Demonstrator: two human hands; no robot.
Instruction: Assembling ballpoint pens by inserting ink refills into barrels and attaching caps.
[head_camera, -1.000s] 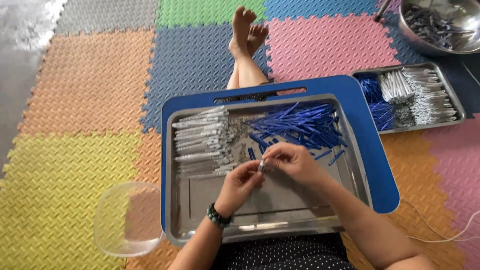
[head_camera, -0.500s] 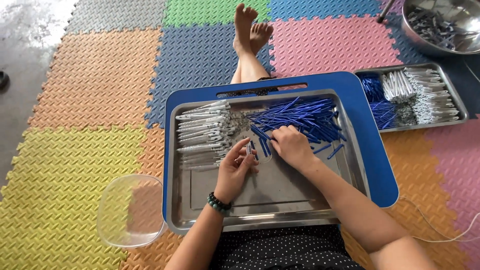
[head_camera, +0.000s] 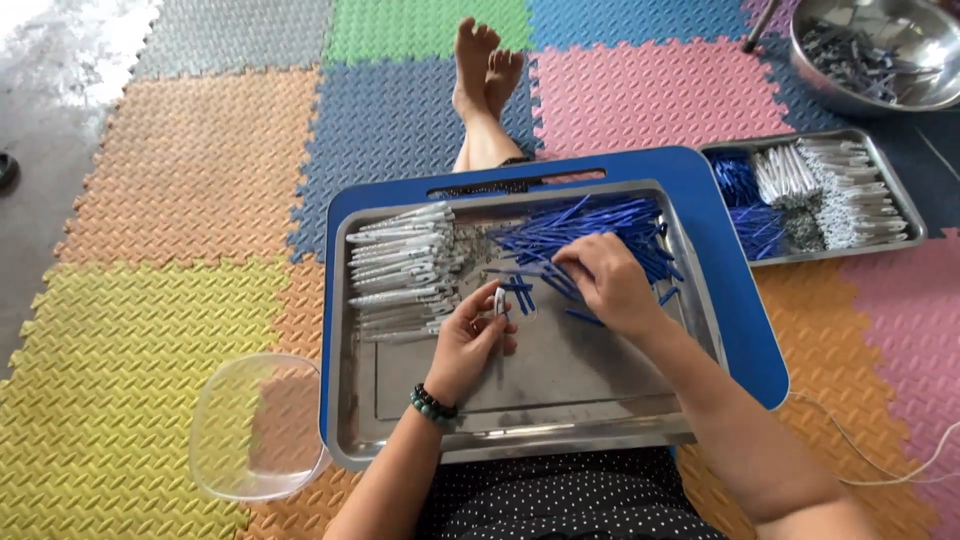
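The left hand (head_camera: 470, 340) pinches a small white pen piece (head_camera: 499, 300) upright between thumb and fingertips, over the middle of the steel tray (head_camera: 560, 400). The right hand (head_camera: 610, 285) lies curled on the blue pen parts (head_camera: 590, 235) at the tray's far right — whether it grips one I cannot tell. White pen barrels (head_camera: 400, 265) sit stacked far left; a clear plastic bowl (head_camera: 255, 425) stands just beside the tray.
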